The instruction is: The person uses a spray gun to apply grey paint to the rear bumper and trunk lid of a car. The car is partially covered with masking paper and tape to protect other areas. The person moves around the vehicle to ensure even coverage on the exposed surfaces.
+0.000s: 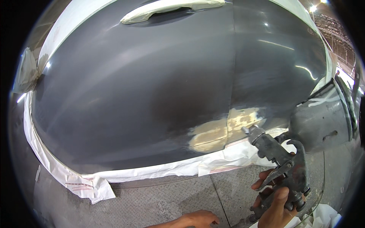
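My right hand point(279, 207) is wrapped round the grip of a spray gun point(281, 159), two fingers at its trigger. The nozzle faces a dark grey car door panel point(144, 87). A large grey paint cup point(319, 117) sits on the gun at the right. Close to the nozzle, a beige sanded patch point(224, 129) spans the seam between the door and the neighbouring panel point(266, 76). Low in the view, my left hand point(199, 219) has curled fingers; what they hold, if anything, is hidden. A hose point(245, 221) runs from the gun's base towards it.
White masking paper point(152, 174) edges the panels below and at the sides. Masking tape covers the door handle point(171, 10). A plastic-wrapped part point(26, 72) juts out at far left. Under the car lies a grey textured floor point(171, 201). Crumpled white paper point(323, 217) lies at lower right.
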Available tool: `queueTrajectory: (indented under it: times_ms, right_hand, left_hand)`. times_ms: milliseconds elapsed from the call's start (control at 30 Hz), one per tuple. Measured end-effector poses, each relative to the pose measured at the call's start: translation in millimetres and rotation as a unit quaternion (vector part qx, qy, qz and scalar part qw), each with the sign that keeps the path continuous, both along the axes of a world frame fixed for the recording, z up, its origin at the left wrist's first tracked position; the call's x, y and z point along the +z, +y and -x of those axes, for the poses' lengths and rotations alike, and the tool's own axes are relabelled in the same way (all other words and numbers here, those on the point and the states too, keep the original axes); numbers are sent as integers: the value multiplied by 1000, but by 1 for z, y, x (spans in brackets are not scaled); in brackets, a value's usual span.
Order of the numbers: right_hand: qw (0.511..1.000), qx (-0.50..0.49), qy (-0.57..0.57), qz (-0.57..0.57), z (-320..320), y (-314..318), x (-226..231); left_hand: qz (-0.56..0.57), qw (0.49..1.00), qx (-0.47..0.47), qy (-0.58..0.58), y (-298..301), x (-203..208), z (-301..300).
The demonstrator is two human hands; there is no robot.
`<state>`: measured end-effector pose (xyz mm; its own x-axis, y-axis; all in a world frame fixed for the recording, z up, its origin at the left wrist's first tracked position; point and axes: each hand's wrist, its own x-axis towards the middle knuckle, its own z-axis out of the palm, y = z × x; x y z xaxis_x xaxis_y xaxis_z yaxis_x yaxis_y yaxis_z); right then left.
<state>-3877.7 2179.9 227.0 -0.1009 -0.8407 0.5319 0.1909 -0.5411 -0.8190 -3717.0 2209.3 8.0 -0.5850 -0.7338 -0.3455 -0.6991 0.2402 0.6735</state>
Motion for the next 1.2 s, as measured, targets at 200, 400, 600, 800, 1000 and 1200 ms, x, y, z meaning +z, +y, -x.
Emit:
queueTrajectory:
  times_ms: [200, 400, 600, 800, 1000, 1200]
  right_hand:
    - [991, 55, -44, -116, 1, 2, 8]
    - [984, -158, 58, -57, 26, -24, -42]
    - [978, 28, 186, -94, 27, -4, -73]
    - [979, 179, 35, -94, 0, -1, -79]
    - [994, 14, 31, -107, 13, -24, -118]
    - [976, -186, 59, -100, 54, -35, -90]
  left_hand:
    - [-11, 1000, 3, -9, -2, -2, 0]
    - [-29, 998, -5, -57, 2, 14, -10]
    - [-2, 1000, 5, 23, 38, 94, 5]
    - [49, 935, -245, 253, 60, 122, 47]
    - [12, 936, -202, 289, 56, 72, 61]
    - [15, 941, -229, 248, 44, 60, 63]
